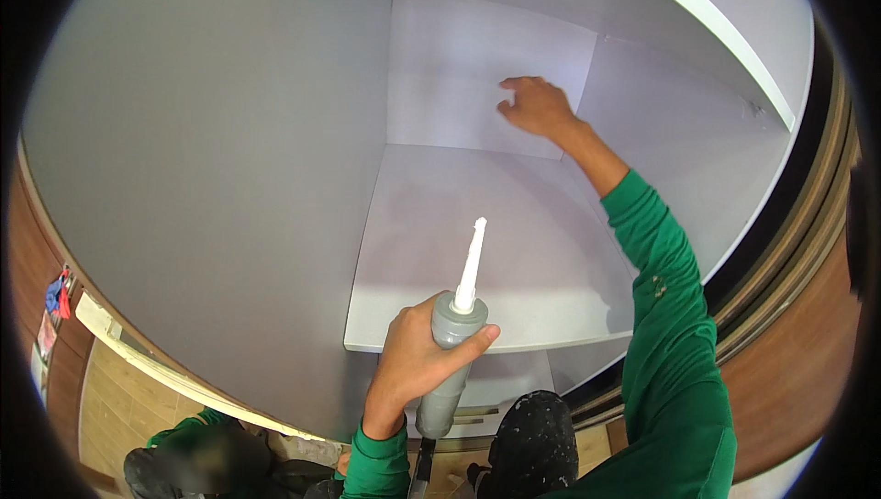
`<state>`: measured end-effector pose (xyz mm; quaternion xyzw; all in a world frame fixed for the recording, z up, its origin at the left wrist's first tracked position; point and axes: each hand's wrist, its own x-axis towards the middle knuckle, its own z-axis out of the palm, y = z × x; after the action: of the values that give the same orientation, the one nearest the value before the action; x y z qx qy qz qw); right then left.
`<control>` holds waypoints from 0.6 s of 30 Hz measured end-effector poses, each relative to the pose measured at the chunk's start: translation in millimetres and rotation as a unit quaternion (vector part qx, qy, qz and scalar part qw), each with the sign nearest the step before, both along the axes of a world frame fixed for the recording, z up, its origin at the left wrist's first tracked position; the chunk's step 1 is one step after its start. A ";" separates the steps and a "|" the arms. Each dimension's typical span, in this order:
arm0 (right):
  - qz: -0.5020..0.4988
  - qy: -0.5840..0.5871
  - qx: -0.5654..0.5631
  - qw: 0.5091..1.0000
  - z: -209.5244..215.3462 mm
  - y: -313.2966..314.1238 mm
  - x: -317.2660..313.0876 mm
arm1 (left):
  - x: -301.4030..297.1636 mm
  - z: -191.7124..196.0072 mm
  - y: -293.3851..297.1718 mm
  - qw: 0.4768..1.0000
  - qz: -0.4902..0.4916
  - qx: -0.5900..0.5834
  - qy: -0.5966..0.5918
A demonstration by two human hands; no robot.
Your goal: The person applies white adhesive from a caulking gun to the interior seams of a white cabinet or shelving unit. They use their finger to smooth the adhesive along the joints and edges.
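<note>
My left hand point(408, 352) is wrapped round the grey barrel of a caulking gun point(445, 403) just below its collar. Its white nozzle point(471, 268) points up and away from me, with white sealant smeared at the tip. Farther in, my right hand point(540, 109) is raised inside a pale cabinet, in front of its back panel point(450, 67). The index finger and thumb stand apart, and no object shows in them; the other fingers are partly curled. Beneath both hands lies a pale shelf point(486, 224), its front edge passing behind the gun.
A tall side panel point(211, 178) rises on the left. Overhead at right runs an upper shelf edge point(725, 31). Brown door rails point(789, 288) curve along the right. Below the shelf is a drawer handle point(477, 414). A green-sleeved person point(197, 453) crouches at lower left, beyond the panel.
</note>
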<state>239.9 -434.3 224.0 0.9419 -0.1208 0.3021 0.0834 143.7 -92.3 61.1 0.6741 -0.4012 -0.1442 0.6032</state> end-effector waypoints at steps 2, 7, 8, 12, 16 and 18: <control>0.055 0.011 0.062 0.996 -11.5 36.5 -31.9 | -0.5 -4.4 -2.1 1.000 0.005 -0.019 -0.024; 0.209 -0.044 0.380 0.900 -45.0 70.4 -95.2 | 12.5 -7.1 -1.5 0.994 -0.079 -0.070 0.030; 0.261 -0.073 0.464 0.843 -51.5 79.5 -106.7 | 14.4 -4.5 0.8 0.990 -0.102 -0.085 0.048; 0.605 -0.059 0.695 0.383 -130.9 97.2 -214.3 | 5.9 4.1 0.9 0.976 -0.166 -0.106 0.095; 0.639 0.182 0.735 0.135 -239.2 151.5 -319.9 | 3.8 0.1 2.7 0.972 -0.139 -0.152 0.111; 0.472 0.262 0.815 0.211 -272.1 169.6 -341.0 | 6.5 -4.0 3.2 0.965 -0.120 -0.205 0.116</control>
<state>-101.1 -264.6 -48.2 0.4027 0.1943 -0.2425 -0.8610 150.1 -89.1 57.1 0.4620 -0.4273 -0.2075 0.7489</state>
